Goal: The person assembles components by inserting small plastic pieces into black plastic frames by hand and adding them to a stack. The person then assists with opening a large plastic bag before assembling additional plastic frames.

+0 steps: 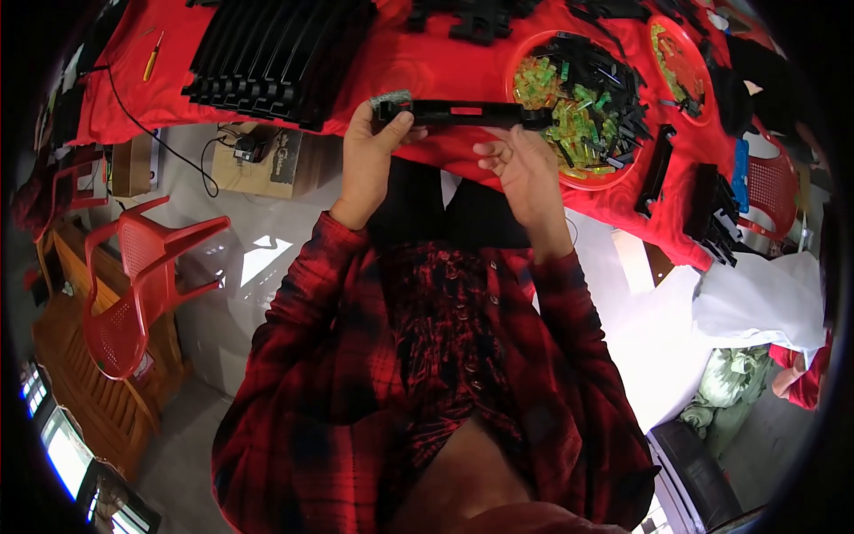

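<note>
Hands work just above the near edge of a tabletop [427, 62] draped in red cloth. The left hand [369, 147] is closed around one end of a long black plastic bar [463, 113], thumb on the near side and fingers curled behind, where a small grey ribbed piece [391, 97] sits at the bar's tip. The bar runs level from that grip across to the right, its far end reaching the rim of a round red tray [520, 67] heaped with translucent green bits [547, 89] and short black sticks [605, 80]. The right hand [525, 169] sits just below the middle of the bar with its fingers loosely bent and narrow; it seems to pinch something small, though the view is too blurred to tell what, or whether it touches the bar at all.

To do this well, the left grip should stay firm and close to the end so the bar does not sag or twist, while the right hand brings its fingertips squarely to the spot being worked rather than from an angle. Keeping the bar over the tabletop edge means a dropped piece lands on cloth and not on the floor.

Farther back lies a stack of long black ribbed panels [276, 53], a second red tray [680, 62] holds more green bits, and a red plastic chair [147, 267] stands to the person's left.
</note>
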Demonstrator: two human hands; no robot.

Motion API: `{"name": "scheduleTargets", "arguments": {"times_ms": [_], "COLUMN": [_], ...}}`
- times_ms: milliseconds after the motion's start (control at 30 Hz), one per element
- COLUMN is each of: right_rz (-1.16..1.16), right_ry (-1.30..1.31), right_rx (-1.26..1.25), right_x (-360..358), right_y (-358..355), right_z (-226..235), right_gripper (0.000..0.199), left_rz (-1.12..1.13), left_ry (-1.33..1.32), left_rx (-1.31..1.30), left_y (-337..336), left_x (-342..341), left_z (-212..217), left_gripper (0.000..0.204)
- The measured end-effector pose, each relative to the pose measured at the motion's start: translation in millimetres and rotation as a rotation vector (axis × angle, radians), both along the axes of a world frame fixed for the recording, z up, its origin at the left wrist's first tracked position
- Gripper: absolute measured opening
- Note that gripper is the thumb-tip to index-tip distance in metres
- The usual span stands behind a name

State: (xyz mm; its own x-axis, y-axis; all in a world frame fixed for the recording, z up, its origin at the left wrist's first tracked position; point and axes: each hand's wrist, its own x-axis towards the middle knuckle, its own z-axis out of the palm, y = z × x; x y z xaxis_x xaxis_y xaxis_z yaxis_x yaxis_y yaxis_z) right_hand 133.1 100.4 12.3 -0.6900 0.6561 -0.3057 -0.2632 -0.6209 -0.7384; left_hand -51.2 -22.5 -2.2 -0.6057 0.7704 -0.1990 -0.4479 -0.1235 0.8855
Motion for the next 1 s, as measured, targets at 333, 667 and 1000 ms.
{"name": "scheduleTargets", "arguments": {"times_ms": [333,667,1000], "right_rz": [0.178,0.252,0.269], "right_ry": [-0.172,-0.251,-0.252], "right_rx": [0.049,0.188,0.191], "right_x": [6.1,7.8,1.9], "right_y": [-20.7,-24.8,-22.8], "right_z": [-8.4,-18.4,-19.6], "right_gripper": [0.039,0.032,0.03], "left_rz": [0.305,0.093,0.198], "left_ry": [-0.117,0.247,1.051], "left_rx": [0.091,-0.235,-0.535], "left_y": [17.3,15.7,8.3], "left_x": [2.4,1.9,1.5], "left_z": [-7.4,-8.3,-1.3], "left_gripper": [0.021,0.017,0.035]}}
